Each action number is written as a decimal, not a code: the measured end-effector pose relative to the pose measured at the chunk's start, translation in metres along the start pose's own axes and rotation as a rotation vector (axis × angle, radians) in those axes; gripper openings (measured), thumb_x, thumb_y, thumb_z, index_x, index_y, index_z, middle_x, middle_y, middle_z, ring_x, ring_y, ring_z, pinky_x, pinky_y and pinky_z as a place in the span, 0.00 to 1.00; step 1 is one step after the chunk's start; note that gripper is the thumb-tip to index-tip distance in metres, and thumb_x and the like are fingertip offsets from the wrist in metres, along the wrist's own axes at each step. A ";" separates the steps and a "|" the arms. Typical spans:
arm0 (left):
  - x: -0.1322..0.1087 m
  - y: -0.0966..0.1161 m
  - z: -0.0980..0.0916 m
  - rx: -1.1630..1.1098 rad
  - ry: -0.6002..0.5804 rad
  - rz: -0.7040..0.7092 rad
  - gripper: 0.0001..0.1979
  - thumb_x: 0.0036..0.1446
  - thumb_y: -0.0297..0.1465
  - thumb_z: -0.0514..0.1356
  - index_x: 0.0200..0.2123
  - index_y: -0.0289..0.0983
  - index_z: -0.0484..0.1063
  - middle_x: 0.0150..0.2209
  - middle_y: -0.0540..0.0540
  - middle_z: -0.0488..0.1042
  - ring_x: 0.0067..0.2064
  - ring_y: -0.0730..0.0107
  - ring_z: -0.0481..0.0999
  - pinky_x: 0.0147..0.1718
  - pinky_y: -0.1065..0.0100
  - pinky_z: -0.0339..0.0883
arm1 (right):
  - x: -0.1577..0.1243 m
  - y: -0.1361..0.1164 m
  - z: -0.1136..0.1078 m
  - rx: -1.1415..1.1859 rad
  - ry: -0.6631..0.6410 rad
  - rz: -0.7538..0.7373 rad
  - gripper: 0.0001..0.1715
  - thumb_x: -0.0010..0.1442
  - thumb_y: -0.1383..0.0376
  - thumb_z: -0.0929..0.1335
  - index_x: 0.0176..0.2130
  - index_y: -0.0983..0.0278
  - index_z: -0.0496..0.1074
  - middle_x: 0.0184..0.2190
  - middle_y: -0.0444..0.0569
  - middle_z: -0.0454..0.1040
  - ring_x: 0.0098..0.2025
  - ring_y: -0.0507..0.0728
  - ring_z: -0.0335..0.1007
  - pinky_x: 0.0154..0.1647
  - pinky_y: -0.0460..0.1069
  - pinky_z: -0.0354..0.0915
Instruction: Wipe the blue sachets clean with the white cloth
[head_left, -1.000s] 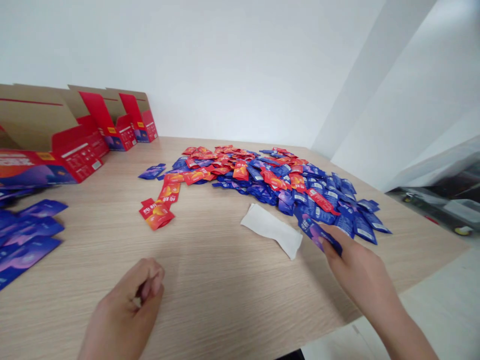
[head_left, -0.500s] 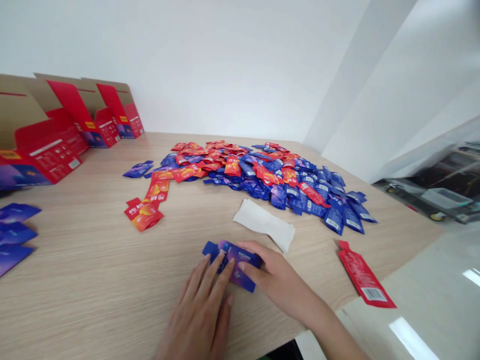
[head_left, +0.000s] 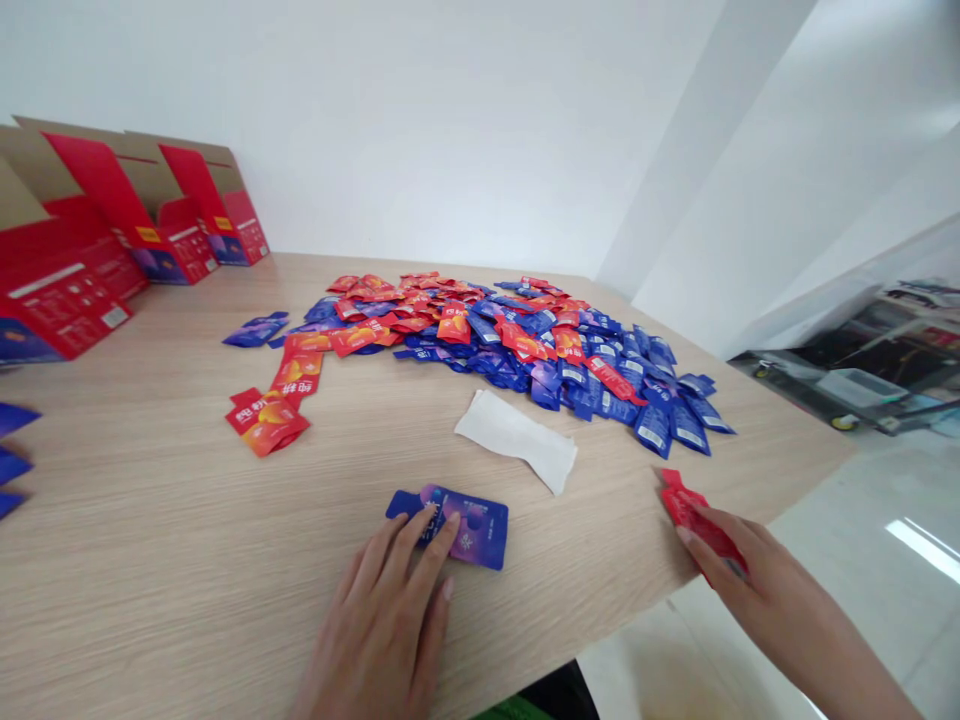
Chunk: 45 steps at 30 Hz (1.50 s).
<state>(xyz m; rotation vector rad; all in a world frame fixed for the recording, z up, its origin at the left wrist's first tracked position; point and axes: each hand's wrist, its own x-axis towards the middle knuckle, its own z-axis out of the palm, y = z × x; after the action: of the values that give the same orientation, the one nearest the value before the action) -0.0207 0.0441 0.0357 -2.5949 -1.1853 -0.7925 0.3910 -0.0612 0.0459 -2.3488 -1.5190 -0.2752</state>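
Note:
Near the front of the table, a blue-purple sachet (head_left: 480, 528) lies flat under the fingertips of my left hand (head_left: 386, 600). Those fingers are stretched out and press lightly on its left part. My right hand (head_left: 739, 570) is at the table's right edge, with thumb and fingers closed around a red sachet (head_left: 686, 502). The lower part of that sachet is partly hidden by the fingers. Between the hands and the heap lies a folded white cloth or tissue (head_left: 517, 437).
A heap of red and blue sachets (head_left: 487, 335) spreads along the back of the table (head_left: 150, 560). Two red-orange sachets (head_left: 268, 422) lie left of it. Open red boxes (head_left: 176, 240) stand at the back left, and blue sachets (head_left: 11, 460) at the left edge. A trolley (head_left: 825, 390) is beyond the table.
My right hand has left the blue-purple sachet, moved right, and taken hold of the red sachet at the edge. My left hand stays on the blue-purple one. The view has shifted slightly.

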 end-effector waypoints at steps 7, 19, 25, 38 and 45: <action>0.003 0.003 -0.003 -0.017 -0.015 -0.021 0.26 0.69 0.33 0.56 0.69 0.48 0.65 0.61 0.47 0.79 0.59 0.61 0.80 0.51 0.57 0.80 | 0.035 -0.026 0.021 -0.058 -0.034 0.097 0.39 0.67 0.42 0.60 0.58 0.66 0.78 0.52 0.64 0.80 0.52 0.74 0.78 0.58 0.66 0.71; 0.003 0.002 -0.001 0.050 0.037 0.040 0.23 0.68 0.32 0.55 0.65 0.42 0.69 0.59 0.50 0.81 0.57 0.63 0.80 0.52 0.60 0.77 | 0.063 -0.138 0.023 0.292 -0.111 -0.210 0.31 0.74 0.49 0.62 0.64 0.64 0.70 0.63 0.60 0.75 0.65 0.68 0.71 0.66 0.64 0.66; -0.005 0.008 0.000 0.114 0.058 -0.033 0.22 0.70 0.36 0.54 0.63 0.36 0.70 0.59 0.45 0.81 0.57 0.64 0.80 0.53 0.64 0.75 | 0.072 -0.185 0.036 0.241 -0.189 -0.354 0.28 0.71 0.55 0.68 0.64 0.65 0.72 0.64 0.62 0.75 0.64 0.72 0.72 0.65 0.68 0.64; -0.039 0.015 0.010 0.287 0.017 0.039 0.29 0.65 0.34 0.57 0.65 0.26 0.68 0.65 0.37 0.76 0.63 0.52 0.75 0.56 0.58 0.73 | 0.013 -0.228 0.000 0.560 -0.044 -0.394 0.18 0.73 0.65 0.62 0.56 0.59 0.76 0.48 0.53 0.82 0.50 0.63 0.79 0.52 0.57 0.75; -0.041 0.018 0.006 0.292 0.018 0.101 0.23 0.60 0.28 0.56 0.57 0.30 0.75 0.56 0.36 0.82 0.58 0.48 0.78 0.56 0.54 0.70 | -0.026 -0.252 0.030 0.473 -0.173 -0.704 0.35 0.63 0.79 0.63 0.65 0.62 0.73 0.65 0.55 0.75 0.70 0.65 0.67 0.68 0.65 0.71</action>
<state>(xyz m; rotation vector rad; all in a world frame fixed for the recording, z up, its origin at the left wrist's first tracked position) -0.0272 0.0078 0.0097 -2.3812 -1.0657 -0.5725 0.1507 0.0228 0.0522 -1.4539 -2.1688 0.1283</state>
